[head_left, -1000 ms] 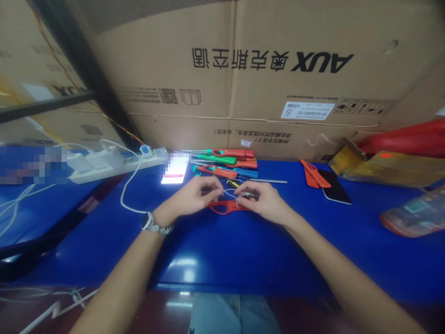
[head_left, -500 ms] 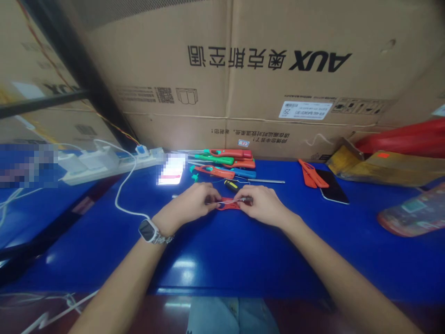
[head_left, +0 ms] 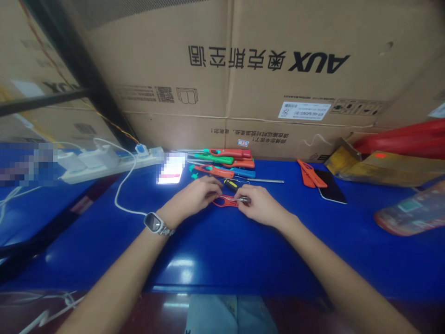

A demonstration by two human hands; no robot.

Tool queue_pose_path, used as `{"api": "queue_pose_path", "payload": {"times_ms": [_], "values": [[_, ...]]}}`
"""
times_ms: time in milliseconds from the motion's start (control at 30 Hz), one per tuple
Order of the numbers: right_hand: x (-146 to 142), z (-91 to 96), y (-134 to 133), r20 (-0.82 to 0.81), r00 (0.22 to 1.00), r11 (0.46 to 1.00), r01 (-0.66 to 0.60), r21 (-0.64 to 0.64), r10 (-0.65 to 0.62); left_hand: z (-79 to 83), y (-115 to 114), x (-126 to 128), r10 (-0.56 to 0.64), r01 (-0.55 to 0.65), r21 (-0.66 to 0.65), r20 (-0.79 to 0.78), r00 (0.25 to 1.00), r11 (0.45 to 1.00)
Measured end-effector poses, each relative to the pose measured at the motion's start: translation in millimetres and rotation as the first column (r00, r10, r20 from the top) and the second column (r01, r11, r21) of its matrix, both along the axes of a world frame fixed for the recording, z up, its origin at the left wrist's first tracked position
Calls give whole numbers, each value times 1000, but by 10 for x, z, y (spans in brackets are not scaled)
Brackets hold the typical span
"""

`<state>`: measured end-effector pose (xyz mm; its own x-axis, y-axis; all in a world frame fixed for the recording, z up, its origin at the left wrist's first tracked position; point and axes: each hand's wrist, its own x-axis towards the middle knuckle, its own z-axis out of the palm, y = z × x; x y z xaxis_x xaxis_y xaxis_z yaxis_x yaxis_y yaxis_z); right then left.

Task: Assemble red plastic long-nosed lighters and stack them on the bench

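A red lighter casing half lies on the blue table between my hands, its open ring toward the left. My right hand pinches a small dark cylindrical part above the casing's right end. From that part a thin pale wire runs left along the casing to the fingertips of my left hand, which are closed on it. Just behind the hands is a black and yellow screwdriver handle. Farther back lie several long-nosed gas lighters in red, green, orange and blue.
A lit phone and a white power strip are on the left. Orange casing pieces overlap a dark phone on the right, near a clear jar. A large cardboard box stands behind the table.
My left hand has shifted slightly up and away from the casing, showing more of its ring. The right hand keeps the dark part in nearly the same place.
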<state>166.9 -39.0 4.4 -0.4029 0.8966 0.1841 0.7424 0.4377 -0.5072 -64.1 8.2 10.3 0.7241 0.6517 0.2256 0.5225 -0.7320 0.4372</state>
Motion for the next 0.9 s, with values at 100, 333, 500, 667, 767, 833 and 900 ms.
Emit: {"api": "queue_pose_path", "payload": {"times_ms": [100, 333, 500, 667, 767, 833, 900], "values": [[-3, -4, 4, 1, 1000, 1000, -8, 4, 8, 10, 35, -1, -11, 11, -44, -19, 1000, 999], [-16, 5, -8, 19, 1000, 1000, -1, 25, 0, -27, 95, -26, -10, 11, -66, 5, 1000, 998], [-21, 14, -16, 46, 999, 999, 3, 35, -5, -5, 105, -35, -25, 23, -102, -22, 999, 994], [-32, 16, -24, 64, 998, 999, 8, 32, -10, 22, 112, -32, -39, 35, -122, -26, 999, 992], [-39, 16, -25, 63, 998, 999, 15, 29, -16, 17, 121, -21, -60, 57, -80, -39, 997, 995], [-37, 12, -20, 58, 998, 999, 18, 28, -19, 24, 109, -10, -70, 67, -42, -69, 995, 997], [-28, 5, -12, 44, 999, 999, 15, 30, -16, 42, 76, -3, -65, 64, -12, -114, 991, 998]]}}
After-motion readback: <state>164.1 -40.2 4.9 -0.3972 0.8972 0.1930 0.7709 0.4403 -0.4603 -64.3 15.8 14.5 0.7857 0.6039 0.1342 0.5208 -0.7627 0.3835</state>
